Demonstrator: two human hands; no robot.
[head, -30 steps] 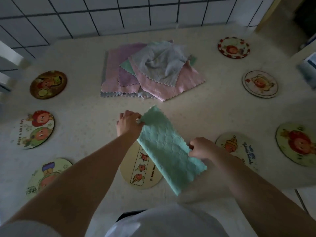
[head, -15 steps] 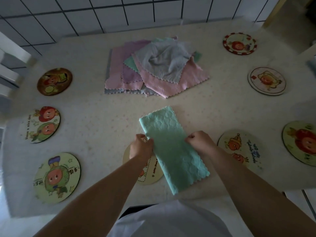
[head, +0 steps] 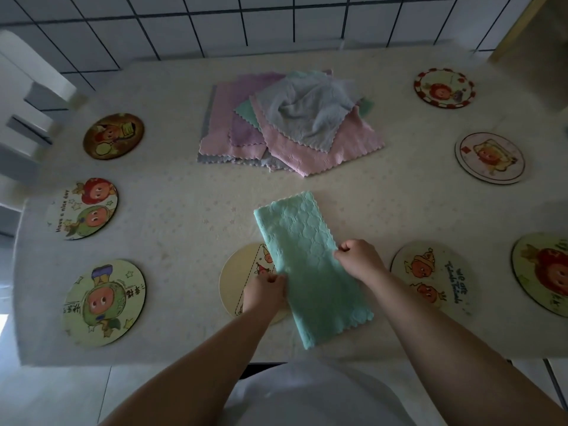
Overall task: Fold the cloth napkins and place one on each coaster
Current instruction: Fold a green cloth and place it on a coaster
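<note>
A mint-green napkin (head: 307, 259), folded into a long strip, lies slanted on the table near me. My left hand (head: 266, 291) pinches its left long edge, above a cream coaster (head: 236, 278) that the strip partly covers. My right hand (head: 359, 260) pinches the right long edge. A loose pile of pink, purple, green and grey napkins (head: 285, 124) sits at the middle back. Several round cartoon coasters ring the table, among them one (head: 430, 276) just right of my right hand.
Three coasters (head: 104, 302) line the left side, three more (head: 490, 157) the right. The table (head: 184, 210) ends close to my body at the front. A tiled wall (head: 276, 23) stands behind, and a white chair (head: 27, 96) at the left.
My left hand slid from the strip's far top corner down its left edge to the middle. My right hand stayed on the right edge.
</note>
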